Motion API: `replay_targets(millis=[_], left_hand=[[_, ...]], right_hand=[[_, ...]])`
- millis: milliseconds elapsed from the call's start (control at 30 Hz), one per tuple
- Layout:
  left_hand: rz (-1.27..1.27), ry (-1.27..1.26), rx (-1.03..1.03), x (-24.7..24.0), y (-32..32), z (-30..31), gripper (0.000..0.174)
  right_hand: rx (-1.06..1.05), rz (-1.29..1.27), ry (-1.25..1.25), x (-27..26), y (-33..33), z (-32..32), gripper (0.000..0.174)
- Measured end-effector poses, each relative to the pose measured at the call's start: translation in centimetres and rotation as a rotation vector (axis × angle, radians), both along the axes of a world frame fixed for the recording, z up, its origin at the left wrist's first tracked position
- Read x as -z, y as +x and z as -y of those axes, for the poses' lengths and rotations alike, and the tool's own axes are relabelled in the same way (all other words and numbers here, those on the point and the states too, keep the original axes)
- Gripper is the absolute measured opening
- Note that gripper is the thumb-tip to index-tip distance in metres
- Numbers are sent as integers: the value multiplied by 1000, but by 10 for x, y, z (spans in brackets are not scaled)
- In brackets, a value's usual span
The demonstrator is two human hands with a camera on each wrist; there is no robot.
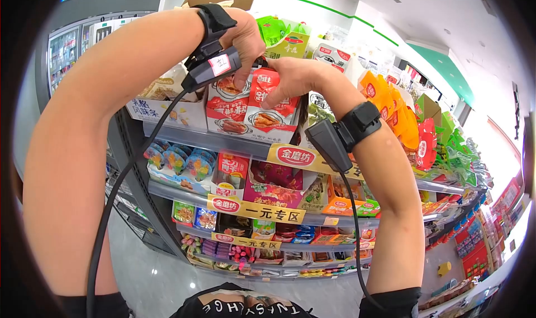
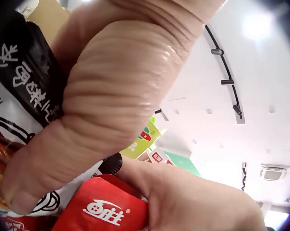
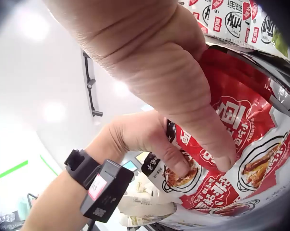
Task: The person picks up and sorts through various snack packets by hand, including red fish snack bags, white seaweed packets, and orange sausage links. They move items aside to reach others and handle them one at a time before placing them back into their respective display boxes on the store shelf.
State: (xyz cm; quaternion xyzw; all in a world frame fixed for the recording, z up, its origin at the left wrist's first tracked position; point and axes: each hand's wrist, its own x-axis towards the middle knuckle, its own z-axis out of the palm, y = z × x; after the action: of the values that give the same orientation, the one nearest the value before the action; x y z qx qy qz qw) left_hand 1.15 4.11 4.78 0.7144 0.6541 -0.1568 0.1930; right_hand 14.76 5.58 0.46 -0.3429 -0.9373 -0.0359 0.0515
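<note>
Red and white snack packets (image 1: 263, 97) with pictures of food stand in a display box (image 1: 254, 132) on the top shelf. My left hand (image 1: 245, 39) reaches over them from above, its thumb on the front of a packet and its fingers curled behind the top edge. Beside it, my right hand (image 1: 293, 79) holds the red packet (image 3: 238, 113) the same way, thumb down on its front. In the left wrist view, my left hand (image 2: 111, 86) covers part of a black-topped packet (image 2: 27, 72). The fingertips behind the packets are hidden.
A white box (image 1: 162, 110) stands left of the packets, and a green box (image 1: 287, 45) behind them. Orange bags (image 1: 385, 103) hang to the right. Lower shelves carry more snack boxes, with a yellow label strip (image 1: 296, 156) along the shelf edge.
</note>
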Motion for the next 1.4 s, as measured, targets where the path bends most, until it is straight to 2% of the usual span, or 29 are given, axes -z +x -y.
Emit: replay_targets(millis=[100,167,233,333,367,467,500,600,633,733,767,867,900,1000,1133,1167,1267,1300,1400], left_hand=[[146,-84,23,-1,-6,-6,38],[58,-61,-51,4,-5,-17,39],[17,-74,-86,10,-4,-21,45],[-209,192,30,5,5,-9,51],[-152,233,28,3,2,-8,74],[-290,351,181,-1,1,-5,88],[-258,334,170,-3,0,1,102],[-341,382,258,0,-1,16,108],[-449,571,240,7,-2,22,111],[-594,823,347,19,-6,24,108],[-628,953,461,23,-10,25,101],[-593,875,415,32,-3,20,91],[-569,749,375,35,0,20,84],[-529,805,392,34,2,23,79],[-395,476,141,23,4,21,75],[-363,418,188,24,-1,17,78],[-215,391,132,14,-1,18,84],[-182,389,176,12,-4,16,92],[-301,617,268,27,-2,10,99]], right_hand=[[-27,15,25,-5,5,2,68],[33,31,-6,-6,6,3,71],[9,29,72,0,5,0,72],[47,27,148,4,2,-4,75],[75,30,165,6,2,-5,76],[15,-17,264,10,8,-11,77],[13,0,251,10,9,-11,77],[-16,46,322,13,6,-7,79],[-23,32,384,13,6,-5,78],[-42,-8,575,9,8,2,78],[-49,-14,578,3,9,1,72],[-26,-45,479,-15,19,10,65],[8,-27,476,-17,21,13,58],[56,26,401,-11,28,13,54],[60,-78,392,-12,39,12,46],[66,-96,409,-16,42,12,43],[91,-132,432,-22,49,14,36],[100,-139,429,-23,49,13,34],[127,-148,378,-23,42,5,30]])
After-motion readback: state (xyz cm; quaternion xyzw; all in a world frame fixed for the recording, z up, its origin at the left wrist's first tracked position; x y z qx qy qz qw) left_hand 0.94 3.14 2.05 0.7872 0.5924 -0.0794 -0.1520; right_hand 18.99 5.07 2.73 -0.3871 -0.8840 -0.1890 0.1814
